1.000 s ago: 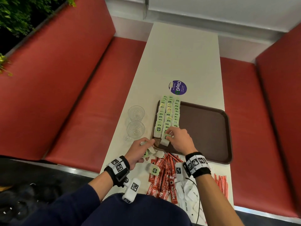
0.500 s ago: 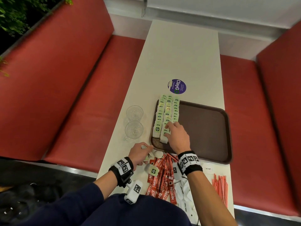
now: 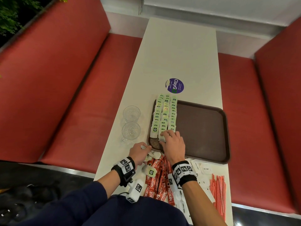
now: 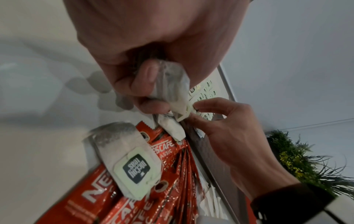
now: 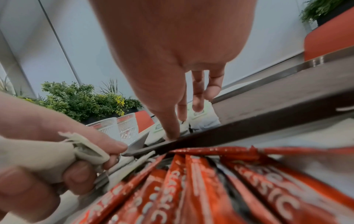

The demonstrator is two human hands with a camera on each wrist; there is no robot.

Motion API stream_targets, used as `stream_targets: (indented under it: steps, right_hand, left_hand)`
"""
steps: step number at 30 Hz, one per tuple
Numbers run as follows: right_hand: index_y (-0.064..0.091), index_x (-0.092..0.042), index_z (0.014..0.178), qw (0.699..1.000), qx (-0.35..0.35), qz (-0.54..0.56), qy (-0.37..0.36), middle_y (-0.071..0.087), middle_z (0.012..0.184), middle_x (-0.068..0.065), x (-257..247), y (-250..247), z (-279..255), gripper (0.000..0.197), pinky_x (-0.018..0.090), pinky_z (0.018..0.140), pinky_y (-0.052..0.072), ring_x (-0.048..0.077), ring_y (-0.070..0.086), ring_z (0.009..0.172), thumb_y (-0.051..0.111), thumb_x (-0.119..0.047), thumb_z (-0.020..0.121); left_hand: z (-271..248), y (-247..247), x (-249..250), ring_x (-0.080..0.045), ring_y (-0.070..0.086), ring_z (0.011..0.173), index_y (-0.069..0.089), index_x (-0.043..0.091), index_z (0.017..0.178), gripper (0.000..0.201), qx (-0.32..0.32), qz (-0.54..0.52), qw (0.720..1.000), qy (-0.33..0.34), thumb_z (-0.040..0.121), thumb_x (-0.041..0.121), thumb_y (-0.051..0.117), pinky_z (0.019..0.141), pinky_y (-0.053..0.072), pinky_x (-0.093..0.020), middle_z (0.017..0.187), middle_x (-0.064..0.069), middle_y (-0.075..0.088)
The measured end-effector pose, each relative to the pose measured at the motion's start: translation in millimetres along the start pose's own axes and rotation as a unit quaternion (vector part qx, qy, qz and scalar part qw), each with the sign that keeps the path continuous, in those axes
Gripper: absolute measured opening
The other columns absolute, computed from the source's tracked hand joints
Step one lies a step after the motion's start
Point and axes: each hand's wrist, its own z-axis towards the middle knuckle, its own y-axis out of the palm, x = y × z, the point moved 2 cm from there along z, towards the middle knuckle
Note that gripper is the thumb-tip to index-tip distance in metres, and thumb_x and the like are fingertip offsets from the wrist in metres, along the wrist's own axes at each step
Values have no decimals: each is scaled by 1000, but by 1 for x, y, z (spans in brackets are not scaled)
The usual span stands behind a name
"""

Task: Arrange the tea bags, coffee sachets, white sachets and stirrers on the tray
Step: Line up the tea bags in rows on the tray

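Three rows of green-tagged tea bags (image 3: 164, 115) lie along the left side of the brown tray (image 3: 203, 131). My right hand (image 3: 166, 136) rests with straight fingers on the nearest tea bags (image 5: 199, 116), thumb at the tray's near rim. Just off the tray's near left corner, my left hand (image 3: 147, 150) grips a small bunch of tea bags (image 4: 172, 84). One loose tea bag (image 3: 151, 172) lies on the red coffee sachets (image 3: 158, 183) under my wrists. White sachets (image 3: 202, 168) and red stirrers (image 3: 218, 193) lie on the table to the right.
Two clear glasses (image 3: 131, 122) stand on the white table left of the tray. A purple round sticker (image 3: 175, 85) lies beyond the tray. Most of the tray's floor right of the rows is bare. Red bench seats (image 3: 81, 95) flank the narrow table.
My right hand has laid a tea bag at the near end of the rows and now rests on it with flatter fingers. My left hand has hardly moved, still gripping tea bags.
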Motion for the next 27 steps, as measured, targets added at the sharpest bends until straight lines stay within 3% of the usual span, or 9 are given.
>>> stream_targets:
  steps: [6, 15, 18, 22, 27]
  right_hand:
    - [73, -26, 124, 1000, 10, -3, 18, 70, 129, -3, -3, -2, 8, 32, 42, 87, 53, 26, 59, 113, 82, -32, 93]
    - [74, -27, 124, 999, 21, 12, 23, 70, 128, -3, -6, -3, 16, 33, 42, 87, 52, 27, 58, 113, 84, -31, 92]
    - [73, -29, 126, 997, 38, 64, 32, 67, 131, -7, 2, -10, 14, 36, 40, 89, 54, 22, 54, 114, 84, -36, 92]
    - [68, -31, 125, 978, 55, 173, 102, 61, 131, -7, 28, -24, 3, 36, 32, 90, 49, 16, 53, 120, 85, -34, 93]
    - [66, -36, 122, 970, 7, 215, 109, 55, 131, -6, 41, -8, -10, 31, 44, 97, 60, 17, 62, 111, 83, -32, 95]
  left_hand:
    - [2, -1, 1, -24, 63, 47, 71, 21, 85, 21, 2, 18, 1000, 5, 100, 36, 72, 39, 32, -18, 73, -10, 71]
    - [0, -2, 1, -26, 64, 51, 74, 21, 89, 18, 6, 13, 1000, 7, 99, 36, 73, 40, 32, -19, 74, -12, 71]
    - [-2, -3, 3, -22, 64, 46, 74, 20, 91, 18, 3, 4, 1000, 9, 100, 35, 72, 41, 31, -20, 76, -12, 73]
    - [-5, -5, 7, -15, 56, 38, 73, 17, 90, 20, 2, -7, 1000, 6, 102, 34, 72, 41, 29, -18, 69, -6, 68]
    - [-7, -5, 9, -11, 50, 34, 72, 17, 89, 21, 4, -8, 1000, 8, 102, 33, 72, 41, 28, -18, 63, -1, 63]
